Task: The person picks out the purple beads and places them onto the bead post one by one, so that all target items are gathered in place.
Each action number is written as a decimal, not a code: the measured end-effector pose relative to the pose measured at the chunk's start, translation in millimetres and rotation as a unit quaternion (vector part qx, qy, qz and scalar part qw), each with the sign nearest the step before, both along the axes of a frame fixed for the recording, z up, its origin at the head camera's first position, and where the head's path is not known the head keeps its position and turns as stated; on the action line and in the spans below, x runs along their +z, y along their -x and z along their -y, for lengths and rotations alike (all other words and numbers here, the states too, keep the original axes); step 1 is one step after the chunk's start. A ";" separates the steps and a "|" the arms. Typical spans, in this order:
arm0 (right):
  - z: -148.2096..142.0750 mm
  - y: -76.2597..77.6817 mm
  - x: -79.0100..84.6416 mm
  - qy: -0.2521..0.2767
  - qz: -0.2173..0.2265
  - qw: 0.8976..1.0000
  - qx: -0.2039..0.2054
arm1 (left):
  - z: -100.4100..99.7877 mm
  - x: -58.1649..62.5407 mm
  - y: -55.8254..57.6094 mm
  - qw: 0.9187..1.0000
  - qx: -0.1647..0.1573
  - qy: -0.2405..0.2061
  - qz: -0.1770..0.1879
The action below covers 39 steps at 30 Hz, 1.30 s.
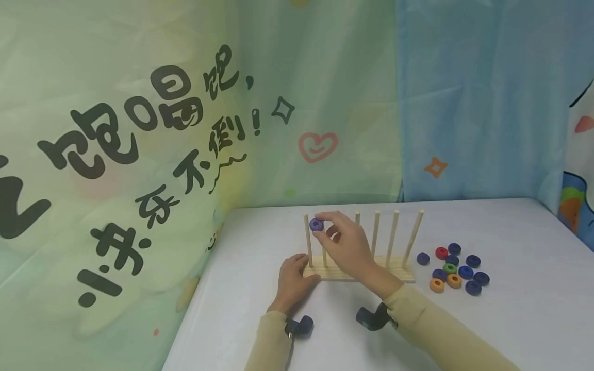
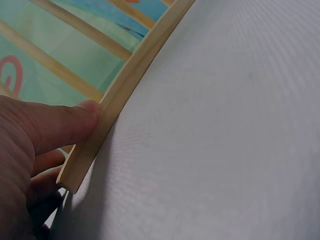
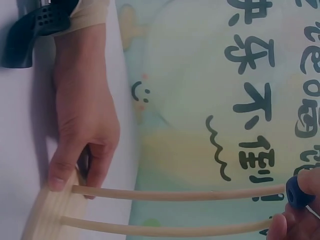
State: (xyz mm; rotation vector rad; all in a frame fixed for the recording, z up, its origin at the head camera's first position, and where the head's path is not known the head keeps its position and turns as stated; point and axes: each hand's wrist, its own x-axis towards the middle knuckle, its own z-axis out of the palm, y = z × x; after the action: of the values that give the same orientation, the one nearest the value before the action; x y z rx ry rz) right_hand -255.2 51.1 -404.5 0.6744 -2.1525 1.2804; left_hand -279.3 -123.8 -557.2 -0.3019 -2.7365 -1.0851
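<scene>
A wooden peg stand point(image 1: 334, 276) has several upright dowels along its base. At its left end my left hand point(image 1: 293, 281) grips the base, with the thumb point(image 2: 75, 122) along the front edge and the other fingers behind. My right hand point(image 1: 348, 246) pinches a small purple-blue ring point(image 1: 317, 229) between thumb and fingertips, up by the tops of the two leftmost pegs. In the right wrist view the ring point(image 3: 300, 196) is at the tip of the end peg point(image 3: 200, 194); whether the peg enters its hole cannot be told. No rings show on the visible pegs.
Right of the stand lies a loose group of rings: several dark blue or purple ones point(image 1: 473, 287), a red one point(image 1: 441, 253), a green one point(image 1: 449, 268) and two orange ones point(image 1: 436, 285). The white table point(image 1: 533, 319) meets printed curtains point(image 1: 320, 103) behind and at left.
</scene>
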 end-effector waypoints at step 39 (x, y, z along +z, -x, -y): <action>21.5 23.3 17.5 0.017 0.067 0.997 -0.032 | -0.2 1.1 1.1 1.000 -0.003 0.010 -0.010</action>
State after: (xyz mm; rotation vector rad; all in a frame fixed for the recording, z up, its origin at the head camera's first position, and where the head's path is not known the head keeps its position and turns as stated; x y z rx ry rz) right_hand -278.5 29.5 -387.0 0.5143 -2.2344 1.3604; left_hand -280.5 -123.7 -556.0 -0.3225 -2.7315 -1.0517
